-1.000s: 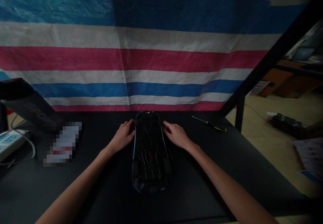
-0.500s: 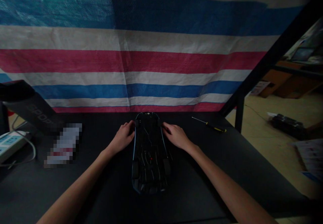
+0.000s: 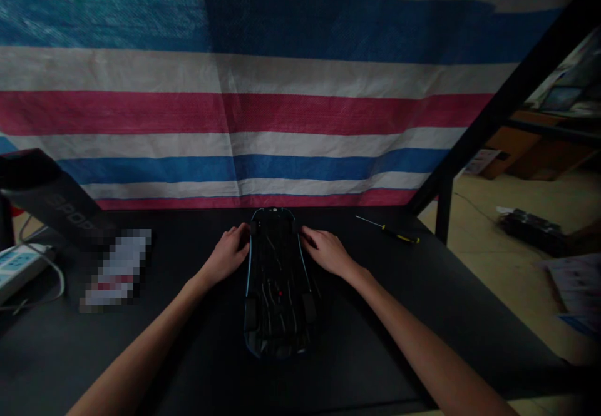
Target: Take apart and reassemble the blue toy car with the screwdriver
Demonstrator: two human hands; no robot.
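A black toy car (image 3: pixel 277 284) with blue edging lies upside down on the dark table (image 3: pixel 422 316), its underside facing up and its length running away from me. My left hand (image 3: pixel 229 253) rests against the car's far left side, fingers curled at the wheel there. My right hand (image 3: pixel 326 250) does the same on the far right side, fingers curled onto the edge by the wheel. Both hands grip the car between them.
A thin screwdriver (image 3: pixel 387 231) with a yellow and black handle lies to the right of the car. A black box (image 3: pixel 51 200), a white power strip (image 3: pixel 16 263) and a blurred packet (image 3: pixel 117 269) sit at the left. A striped tarp (image 3: pixel 263 91) hangs behind the table.
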